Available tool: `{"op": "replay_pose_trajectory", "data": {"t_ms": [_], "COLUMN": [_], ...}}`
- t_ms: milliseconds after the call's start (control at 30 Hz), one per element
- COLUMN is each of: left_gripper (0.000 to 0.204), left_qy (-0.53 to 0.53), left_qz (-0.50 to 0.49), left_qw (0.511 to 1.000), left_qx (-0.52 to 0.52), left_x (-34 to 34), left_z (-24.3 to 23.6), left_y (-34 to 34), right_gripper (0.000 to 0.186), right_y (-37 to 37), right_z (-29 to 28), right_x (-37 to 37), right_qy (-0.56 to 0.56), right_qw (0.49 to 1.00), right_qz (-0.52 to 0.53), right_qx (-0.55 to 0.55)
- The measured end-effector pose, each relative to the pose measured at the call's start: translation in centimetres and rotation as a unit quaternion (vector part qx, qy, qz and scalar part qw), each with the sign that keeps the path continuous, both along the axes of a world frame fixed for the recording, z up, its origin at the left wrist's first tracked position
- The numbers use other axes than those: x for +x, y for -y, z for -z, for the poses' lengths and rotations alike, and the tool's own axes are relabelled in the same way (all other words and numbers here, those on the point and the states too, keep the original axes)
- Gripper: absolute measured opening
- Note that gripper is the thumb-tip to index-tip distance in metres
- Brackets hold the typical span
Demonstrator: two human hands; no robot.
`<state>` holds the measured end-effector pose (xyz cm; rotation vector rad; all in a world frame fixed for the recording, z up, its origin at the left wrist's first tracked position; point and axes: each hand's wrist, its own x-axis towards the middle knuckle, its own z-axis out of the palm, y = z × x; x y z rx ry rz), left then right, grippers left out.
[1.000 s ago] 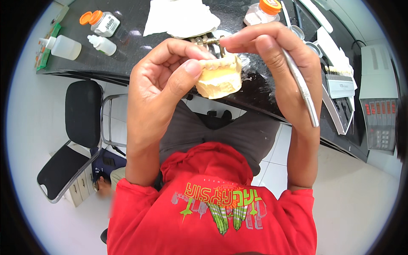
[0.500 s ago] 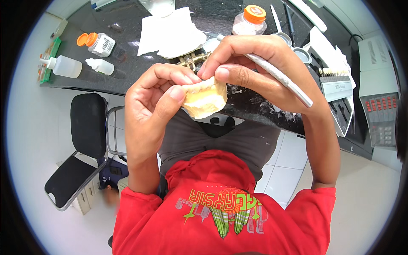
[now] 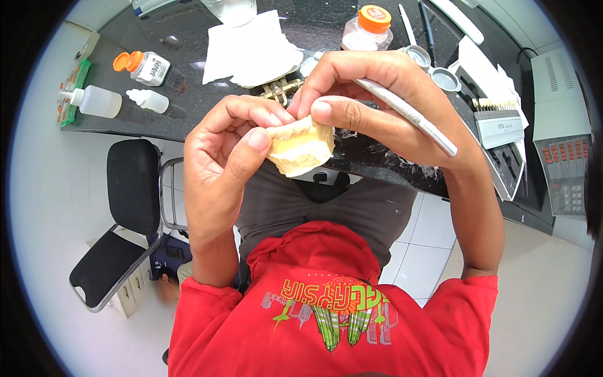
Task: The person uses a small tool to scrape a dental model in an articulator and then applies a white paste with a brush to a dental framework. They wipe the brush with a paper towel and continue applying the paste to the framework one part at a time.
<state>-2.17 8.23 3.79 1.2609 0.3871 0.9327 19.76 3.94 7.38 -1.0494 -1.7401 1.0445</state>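
Note:
A yellow plaster dental cast (image 3: 300,154) with a row of pale teeth along its upper edge is held up in front of me, above my lap. My left hand (image 3: 223,144) grips its left end between thumb and fingers. My right hand (image 3: 383,94) pinches at the teeth on the cast's right side with thumb and fingertips. A slim metal instrument with a knurled handle (image 3: 408,115) lies across that same hand, tucked behind the thumb; its working tip is hidden. Just beyond my fingers, a brass articulator (image 3: 279,90) rests on the bench, partly covered.
White tissue (image 3: 242,50) lies on the black benchtop (image 3: 182,69). An orange-lidded jar (image 3: 369,30) stands farther back. Squeeze bottles (image 3: 100,100) are at the left, a tooth shade guide (image 3: 499,125) at the right. A black chair (image 3: 133,185) stands on the left, near another person's hand.
Both hands and the cast stay almost in place, with a very slight shift left. The grip on the cast and the instrument looks the same.

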Motion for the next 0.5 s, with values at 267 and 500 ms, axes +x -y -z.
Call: {"op": "replay_pose_trajectory", "data": {"t_ms": [267,500], "left_gripper": [0.013,0.014], "left_qy": [0.013,0.010], "left_qz": [0.001,-0.001], "left_qw": [1.000,1.000], "left_qx": [-0.003,-0.009], "left_x": [0.11,0.09], "left_z": [-0.04,-0.06], "left_y": [0.09,0.04], "right_gripper": [0.016,0.016], "right_y": [0.03,-0.02], "right_z": [0.31,0.21], "right_x": [-0.11,-0.21], "right_qy": [-0.019,-0.027], "right_qw": [1.000,1.000], "right_qz": [0.004,0.008], "right_qx": [0.002,-0.013]}}
